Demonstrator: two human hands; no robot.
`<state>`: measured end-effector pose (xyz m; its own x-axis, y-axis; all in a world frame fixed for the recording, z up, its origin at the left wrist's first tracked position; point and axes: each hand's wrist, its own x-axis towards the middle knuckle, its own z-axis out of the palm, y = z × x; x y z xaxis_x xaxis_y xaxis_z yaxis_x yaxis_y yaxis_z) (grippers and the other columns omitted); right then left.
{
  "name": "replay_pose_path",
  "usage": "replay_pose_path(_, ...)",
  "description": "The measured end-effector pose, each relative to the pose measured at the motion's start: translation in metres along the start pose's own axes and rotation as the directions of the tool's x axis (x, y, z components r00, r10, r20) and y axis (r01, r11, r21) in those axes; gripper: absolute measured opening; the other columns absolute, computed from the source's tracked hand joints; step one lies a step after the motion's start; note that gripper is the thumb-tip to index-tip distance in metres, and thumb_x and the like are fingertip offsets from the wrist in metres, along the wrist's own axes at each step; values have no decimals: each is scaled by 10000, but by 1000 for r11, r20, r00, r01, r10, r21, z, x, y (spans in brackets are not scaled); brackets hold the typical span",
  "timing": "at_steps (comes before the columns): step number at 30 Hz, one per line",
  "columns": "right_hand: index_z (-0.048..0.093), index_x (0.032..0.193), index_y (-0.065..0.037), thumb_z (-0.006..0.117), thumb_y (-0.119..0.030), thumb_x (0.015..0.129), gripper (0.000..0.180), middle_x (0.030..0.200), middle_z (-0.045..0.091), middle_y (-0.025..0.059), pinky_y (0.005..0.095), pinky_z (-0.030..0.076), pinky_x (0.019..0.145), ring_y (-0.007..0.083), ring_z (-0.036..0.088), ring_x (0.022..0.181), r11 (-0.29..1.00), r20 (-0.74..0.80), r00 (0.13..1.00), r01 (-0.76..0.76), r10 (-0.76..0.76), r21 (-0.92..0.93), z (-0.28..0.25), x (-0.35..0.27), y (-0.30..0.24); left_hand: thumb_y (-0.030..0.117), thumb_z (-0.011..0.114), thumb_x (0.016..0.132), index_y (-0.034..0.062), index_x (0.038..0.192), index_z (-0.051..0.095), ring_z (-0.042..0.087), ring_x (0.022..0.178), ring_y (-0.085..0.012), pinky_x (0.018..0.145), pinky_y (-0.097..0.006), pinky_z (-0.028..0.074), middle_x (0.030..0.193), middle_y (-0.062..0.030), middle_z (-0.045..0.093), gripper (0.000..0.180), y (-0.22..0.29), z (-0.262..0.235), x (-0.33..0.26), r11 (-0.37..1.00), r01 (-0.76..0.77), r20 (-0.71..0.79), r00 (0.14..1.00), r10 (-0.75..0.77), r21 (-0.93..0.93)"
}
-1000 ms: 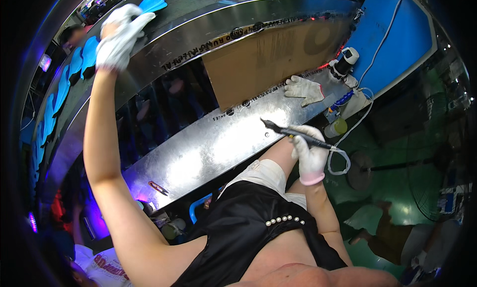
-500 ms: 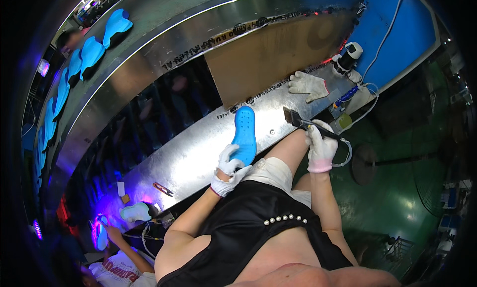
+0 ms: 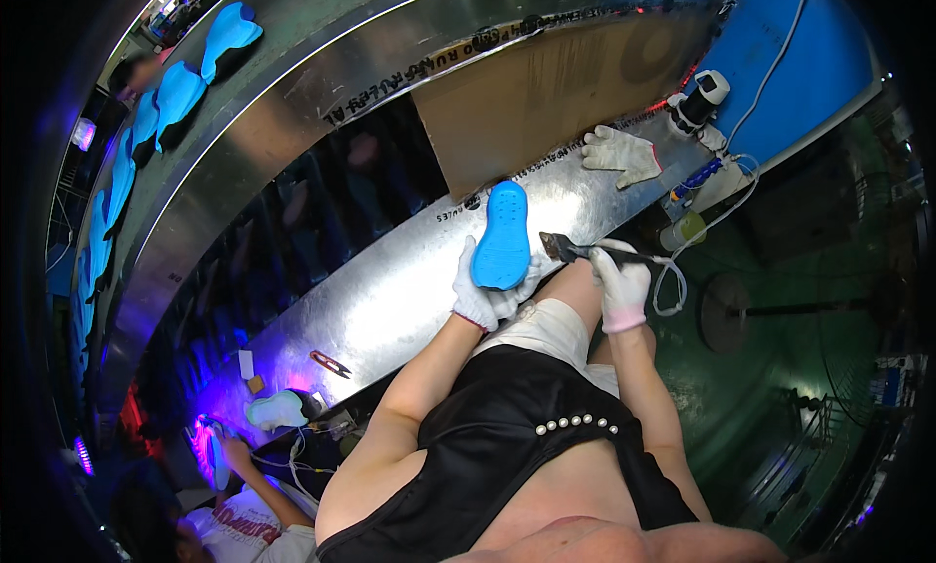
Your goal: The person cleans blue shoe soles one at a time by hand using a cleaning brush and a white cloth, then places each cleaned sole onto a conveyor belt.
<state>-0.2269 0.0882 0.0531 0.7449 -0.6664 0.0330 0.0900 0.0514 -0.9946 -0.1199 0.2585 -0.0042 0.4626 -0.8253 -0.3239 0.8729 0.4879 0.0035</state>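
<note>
My white-gloved left hand (image 3: pixel 485 295) grips the blue foot-shaped sole (image 3: pixel 502 236) over the metal bench (image 3: pixel 375 305), lengthwise away from me; my white-gloved right hand (image 3: pixel 622 282) grips a black flat brush (image 3: pixel 575 251) just right of it.

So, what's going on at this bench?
The person's gloved left hand holds a blue sole-shaped piece above a metal bench. The gloved right hand grips a black brush, its bristles near the piece but apart from it. A spare glove and red snips lie on the bench; more blue pieces line the dark surface beyond.
</note>
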Motion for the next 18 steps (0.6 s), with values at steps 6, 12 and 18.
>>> replay_pose_path(6,687,874,-47,751,-137,751,165,803,689,116,321,517,658,258,669,720,717,112,945,308,-309,-625,39,22,-24,622,257,947,15,1297,487,629,906,-375,817,-492,516,1081,-227,626,738,-35,54,-6,949,-229,38,973,226,215)
replay_pose_path(12,685,875,-100,755,-155,749,154,821,679,90,345,526,682,255,661,738,652,404,790,610,-461,-450,34,-35,-85,508,337,961,25,1285,518,609,1067,-318,967,-449,474,1201,-174,615,609,-12,47,-3,949,-281,309,923,228,140)
replay_pose_path(18,676,900,-29,777,-25,696,228,817,671,105,300,518,672,230,661,726,551,431,653,757,-622,-351,45,-27,-82,450,398,971,19,1203,566,635,998,-286,900,-432,523,1107,-167,642,517,-39,52,-8,940,-326,264,920,290,104)
